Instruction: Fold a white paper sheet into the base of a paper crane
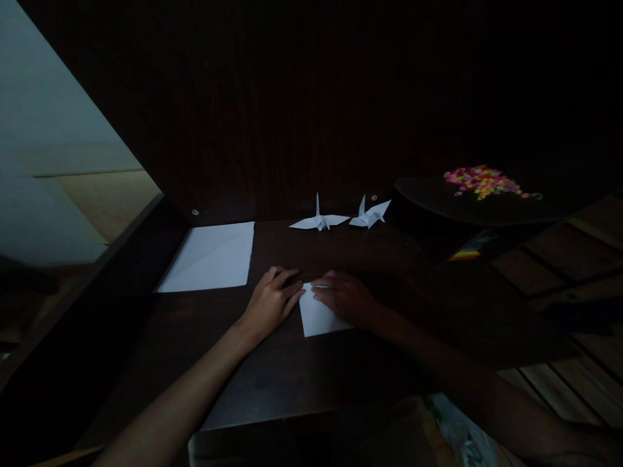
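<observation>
A small folded white paper [317, 316] lies on the dark wooden table [272, 370], close to me. My left hand [270, 299] rests flat at the paper's left top corner, fingers stretched out and touching its edge. My right hand [343, 296] lies over the paper's right side, its fingers pressing down along the top edge. Neither hand lifts the paper off the table.
A larger creased white sheet [210, 258] lies at the back left. Two white paper cranes [320, 220] [370, 215] stand by the dark back wall. A dark object with a bright floral pattern [479, 181] sits at the right, over wooden floorboards [574, 259].
</observation>
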A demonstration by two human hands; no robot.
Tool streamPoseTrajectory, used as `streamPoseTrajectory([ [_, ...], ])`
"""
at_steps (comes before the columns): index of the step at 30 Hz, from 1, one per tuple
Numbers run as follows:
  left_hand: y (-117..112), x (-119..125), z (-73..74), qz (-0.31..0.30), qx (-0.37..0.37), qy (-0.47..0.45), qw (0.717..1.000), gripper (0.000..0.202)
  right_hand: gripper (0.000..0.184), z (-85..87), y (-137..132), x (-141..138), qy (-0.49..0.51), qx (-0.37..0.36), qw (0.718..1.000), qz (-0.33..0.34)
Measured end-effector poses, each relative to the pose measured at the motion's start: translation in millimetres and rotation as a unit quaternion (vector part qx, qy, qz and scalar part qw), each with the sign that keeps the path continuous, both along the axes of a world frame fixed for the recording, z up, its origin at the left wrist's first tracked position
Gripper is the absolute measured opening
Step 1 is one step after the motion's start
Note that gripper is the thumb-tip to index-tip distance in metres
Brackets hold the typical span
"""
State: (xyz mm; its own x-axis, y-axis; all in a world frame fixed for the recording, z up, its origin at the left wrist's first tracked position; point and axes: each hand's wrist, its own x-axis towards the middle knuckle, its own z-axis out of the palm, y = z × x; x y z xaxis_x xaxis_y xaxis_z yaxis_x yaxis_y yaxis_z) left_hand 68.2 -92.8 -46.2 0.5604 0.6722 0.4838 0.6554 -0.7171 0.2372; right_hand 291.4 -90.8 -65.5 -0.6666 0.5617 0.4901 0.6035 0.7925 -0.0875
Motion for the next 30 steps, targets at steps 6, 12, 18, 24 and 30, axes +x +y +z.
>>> streamPoseTrajectory([
  [6,4,-2,-2.3,0.017,0.015,0.050,0.998,0.021,0.019,0.6,-1,1,0.000,-0.003,1.000,0.003],
  [12,-2,-6,10.8,0.010,-0.016,0.106,0.994,0.026,0.021,3.8,-1,1,0.001,-0.007,1.000,0.009],
  [18,-10,-7,22.4,0.012,-0.071,0.158,0.985,0.047,0.021,5.0,-2,2,0.002,-0.027,1.000,0.007],
  [24,-11,-14,28.2,-0.007,-0.122,0.191,0.974,0.079,0.022,5.1,-1,5,0.017,-0.042,0.999,0.029],
  [30,-16,-11,21.5,-0.041,-0.106,0.163,0.980,0.087,0.030,5.2,-2,7,0.013,-0.058,0.998,0.023],
])
